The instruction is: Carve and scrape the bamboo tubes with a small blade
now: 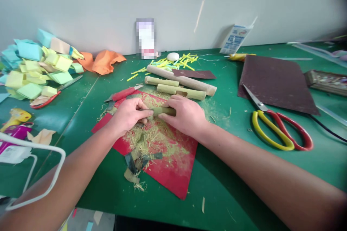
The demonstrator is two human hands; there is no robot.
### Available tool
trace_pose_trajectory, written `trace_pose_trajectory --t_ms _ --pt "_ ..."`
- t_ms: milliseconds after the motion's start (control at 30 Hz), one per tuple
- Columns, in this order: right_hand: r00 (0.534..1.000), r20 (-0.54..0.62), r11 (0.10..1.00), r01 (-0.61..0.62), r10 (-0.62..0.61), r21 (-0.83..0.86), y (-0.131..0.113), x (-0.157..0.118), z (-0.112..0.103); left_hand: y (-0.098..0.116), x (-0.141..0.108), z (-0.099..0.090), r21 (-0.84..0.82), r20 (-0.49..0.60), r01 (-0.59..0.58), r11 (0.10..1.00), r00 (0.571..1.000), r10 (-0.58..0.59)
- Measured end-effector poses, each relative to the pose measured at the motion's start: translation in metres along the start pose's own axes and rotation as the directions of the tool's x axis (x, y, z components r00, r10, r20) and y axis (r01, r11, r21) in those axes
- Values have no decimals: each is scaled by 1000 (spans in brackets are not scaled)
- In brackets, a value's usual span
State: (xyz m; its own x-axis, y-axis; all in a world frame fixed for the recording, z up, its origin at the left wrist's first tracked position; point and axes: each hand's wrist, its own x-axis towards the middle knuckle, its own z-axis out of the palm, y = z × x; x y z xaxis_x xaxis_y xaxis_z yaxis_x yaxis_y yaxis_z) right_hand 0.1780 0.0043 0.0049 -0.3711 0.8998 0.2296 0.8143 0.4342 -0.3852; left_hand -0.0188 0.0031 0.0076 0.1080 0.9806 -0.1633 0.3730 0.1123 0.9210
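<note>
A short green bamboo piece (166, 110) lies between my hands, just above a red sheet (173, 178) strewn with shavings and dust. My right hand (187, 113) wraps round its right part. At its left end, my left hand (131, 113) is closed in a pinch; whether something thin is also between those fingers is hidden. Behind the hands rest two notched bamboo pieces (193, 94) and a longer pale bamboo stick (189, 82). A red-handled cutter knife (124, 94) lies beside my left hand. Dark sandpaper scraps (131, 162) are on the sheet's near left side.
Red-and-yellow scissors (282, 130) and a large brown sandpaper sheet (273, 83) lie to the right. Folded paper pieces (32, 68) pile up at the left, near an orange cloth (104, 62). A white wire frame (58, 173) juts in front of my left forearm.
</note>
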Motion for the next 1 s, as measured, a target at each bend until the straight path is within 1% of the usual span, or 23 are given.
trace_pose_trajectory --t_ms 133,233,300,367,433,567,600,733,767,1000 --pt "1000 6 1000 3 -3 -2 0 1 0 -2 1 1 29 -39 -3 1000 999 4" --pt "1000 7 1000 2 -3 16 0 0 0 -3 3 -1 44 -5 -11 999 1000 11" --pt "1000 2 1000 5 -5 24 0 -1 0 -3 3 -4 88 26 -52 995 998 50" --pt "1000 -1 1000 1 -1 22 0 -2 -1 -3 2 -5 136 35 -99 986 995 95" --pt "1000 2 1000 -3 3 12 0 -1 -1 -3 1 -5 165 15 -111 980 994 110" --pt "1000 7 1000 4 -4 4 1 0 0 -2 3 -4 191 -65 -94 977 992 108" --pt "1000 6 1000 5 -5 6 1 0 0 -2 4 -4 189 -64 -92 978 992 106" --pt "1000 7 1000 3 -3 18 0 -1 0 -1 4 -6 203 28 -106 973 994 103" --pt "1000 9 1000 3 -3 18 0 -1 0 0 3 -6 213 37 -113 970 993 108" --pt "1000 23 1000 3 -3 2 1 1 -1 1 2 -3 268 -66 -111 957 989 133"
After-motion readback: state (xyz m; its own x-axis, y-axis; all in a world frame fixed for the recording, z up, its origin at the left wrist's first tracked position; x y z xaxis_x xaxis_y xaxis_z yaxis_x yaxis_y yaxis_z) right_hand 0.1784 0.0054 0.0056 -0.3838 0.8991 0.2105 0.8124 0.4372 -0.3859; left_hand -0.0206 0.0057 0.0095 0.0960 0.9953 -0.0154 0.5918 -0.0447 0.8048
